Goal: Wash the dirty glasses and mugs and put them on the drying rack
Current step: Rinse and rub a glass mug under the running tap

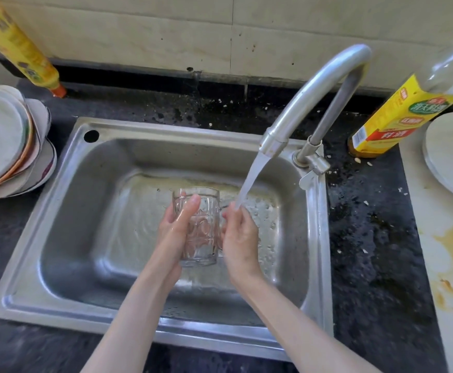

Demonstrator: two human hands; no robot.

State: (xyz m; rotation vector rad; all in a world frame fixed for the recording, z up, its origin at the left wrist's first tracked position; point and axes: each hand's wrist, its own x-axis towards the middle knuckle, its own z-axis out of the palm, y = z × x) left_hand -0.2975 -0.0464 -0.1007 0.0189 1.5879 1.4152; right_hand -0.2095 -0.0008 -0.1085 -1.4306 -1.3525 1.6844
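The sink (66, 211) is brushed steel, dull grey with a wet sheen and water beads on its right wall. The tap (308, 95) is the same metal, matt and a little spotted. The mug (197, 227) is clear moulded glass, glossy, with ribbed facets. The tabletop (376, 238) is dark speckled stone, wet and gritty with crumbs. Left, the stacked plates (7, 141) look like glazed ceramic. Far right, a clear plastic bottle (408, 111) carries a shiny yellow label. The wall tiles (166, 36) are smooth, cream and stained.

Both hands hold a clear glass mug (197, 227) over the sink (66, 189), the right hand (240, 238) under running water.
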